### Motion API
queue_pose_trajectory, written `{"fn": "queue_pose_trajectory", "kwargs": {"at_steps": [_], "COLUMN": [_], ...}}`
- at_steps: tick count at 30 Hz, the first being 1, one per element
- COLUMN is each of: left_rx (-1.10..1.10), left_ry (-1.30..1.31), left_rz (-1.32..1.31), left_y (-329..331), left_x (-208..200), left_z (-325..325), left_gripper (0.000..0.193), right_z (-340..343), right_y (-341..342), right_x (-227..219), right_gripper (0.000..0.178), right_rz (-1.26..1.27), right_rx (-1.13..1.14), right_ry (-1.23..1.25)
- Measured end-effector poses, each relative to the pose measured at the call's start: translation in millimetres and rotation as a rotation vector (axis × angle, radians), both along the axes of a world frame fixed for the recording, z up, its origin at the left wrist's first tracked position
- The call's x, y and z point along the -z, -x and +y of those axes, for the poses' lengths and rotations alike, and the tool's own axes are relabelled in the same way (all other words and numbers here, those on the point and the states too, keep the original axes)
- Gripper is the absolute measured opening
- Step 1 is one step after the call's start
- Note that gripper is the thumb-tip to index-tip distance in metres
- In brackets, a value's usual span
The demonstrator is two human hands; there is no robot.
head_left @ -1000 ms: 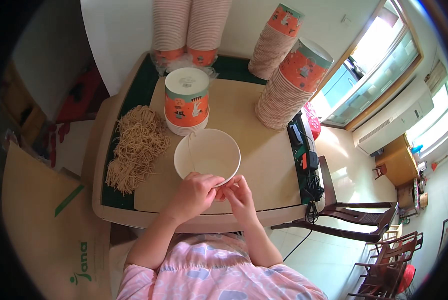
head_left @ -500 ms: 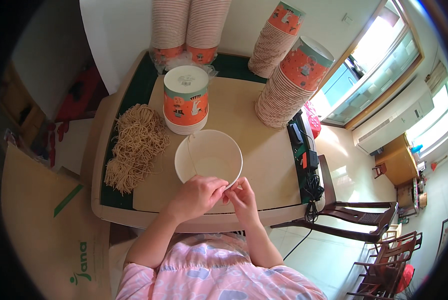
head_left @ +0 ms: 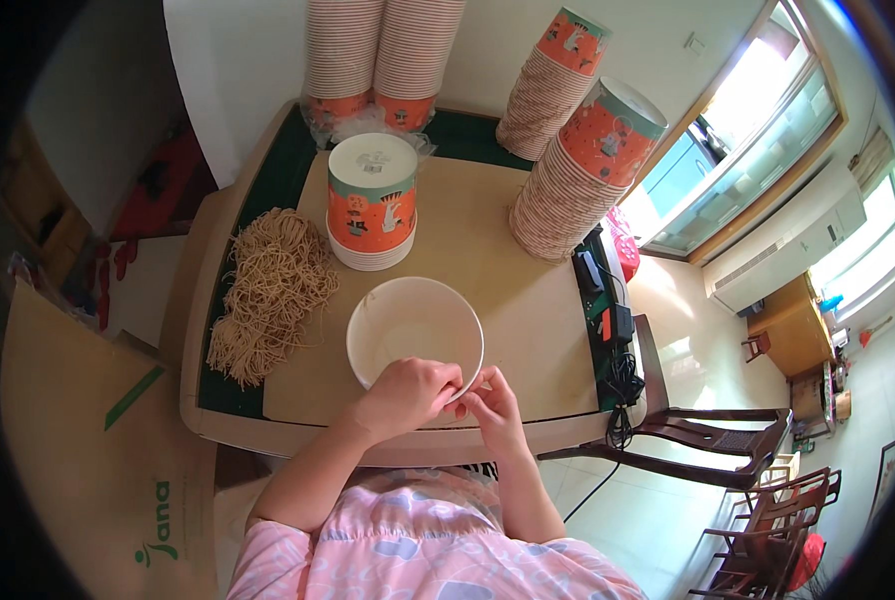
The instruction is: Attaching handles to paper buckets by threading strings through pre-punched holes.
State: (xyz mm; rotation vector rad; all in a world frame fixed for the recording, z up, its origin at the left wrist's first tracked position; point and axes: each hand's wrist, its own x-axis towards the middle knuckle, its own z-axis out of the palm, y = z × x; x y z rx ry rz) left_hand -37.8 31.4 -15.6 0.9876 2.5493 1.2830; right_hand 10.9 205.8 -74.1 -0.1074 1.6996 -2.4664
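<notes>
— Holding anything at the moment?

— Yes, a white-lined paper bucket [head_left: 418,320], mouth up, at the near middle of the worktop [head_left: 568,432]. The left hand [head_left: 413,395] is clasped over its near rim, fingers curled to the inside. The right hand [head_left: 493,405] has thumb and fingers bunched against that rim from outside, a little to the right. Whether they pinch something thin as well, I can't tell.

— How much room around it?

— Tight in front: both hands are close to the worktop's near edge, and the forearms cross it. Wide on the right: the beige mat [head_left: 533,325] runs across to a dark green border, where a black cable bundle [head_left: 625,380] trails over the side edge. A dark wooden chair [head_left: 708,428] stands just beyond.

— And on the left?

— A tangled heap of beige string [head_left: 273,290] straddles the mat's edge and the border, a narrow strip of mat between it and the bucket.

— Behind?

— A short upturned bucket stack [head_left: 373,215], orange and green, just past the far rim. Two tall stacks [head_left: 342,55] rise at the back left, two leaning stacks [head_left: 578,170] at the back right, with a broad run of mat between.
</notes>
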Motion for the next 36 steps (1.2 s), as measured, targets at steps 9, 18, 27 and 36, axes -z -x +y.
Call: {"fn": "queue_pose_trajectory", "kwargs": {"at_steps": [9,18,27,36], "left_rx": [-0.127,-0.143,-0.167,-0.065], "left_ry": [-0.134,-0.212,-0.231,0.101], "left_rz": [-0.188,-0.233,-0.253,-0.211], "left_y": [-5,-8,-4,11], "left_x": [2,-9,2,2], "left_z": [-3,-2,-2,0], "left_gripper": [0.007,0.006,0.008,0.019], "right_z": [3,-22,-25,-19], "right_y": [-22,-8,-4,-20], "right_x": [-15,-25,-33,-3], "right_gripper": [0.012,0.033,0.035,0.022], "right_rz": [0.073,0.221,0.281,0.298], "right_rx": [0.179,0.281,0.285,0.396], "right_ry": [-0.013,-0.476,-0.67,-0.484]}}
